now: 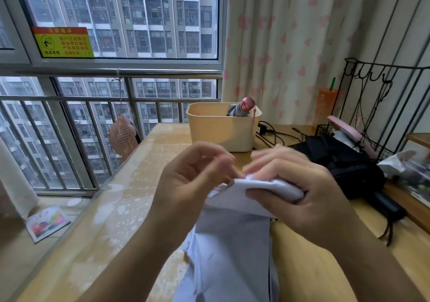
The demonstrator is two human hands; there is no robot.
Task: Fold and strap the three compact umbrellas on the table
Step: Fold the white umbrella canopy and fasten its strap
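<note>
A pale lavender umbrella (pixel 232 243) hangs loose in front of me above the table (pixel 130 185). My right hand (pixel 300 185) grips its bunched upper end. My left hand (pixel 195 176) pinches the fabric edge right beside it. A black umbrella (pixel 349 166) lies unfolded on the table at the right, its handle toward me. A third umbrella (pixel 242 108), grey with a pink cap, stands upright and rolled in the cream bin (pixel 216 129).
Black cables (pixel 277 134) run behind the bin. A black wire rack (pixel 381 106) and clutter fill the right edge. A small pink fan (pixel 123 138) hangs off the table's left side by the window railing. A booklet (pixel 46 224) lies on the floor.
</note>
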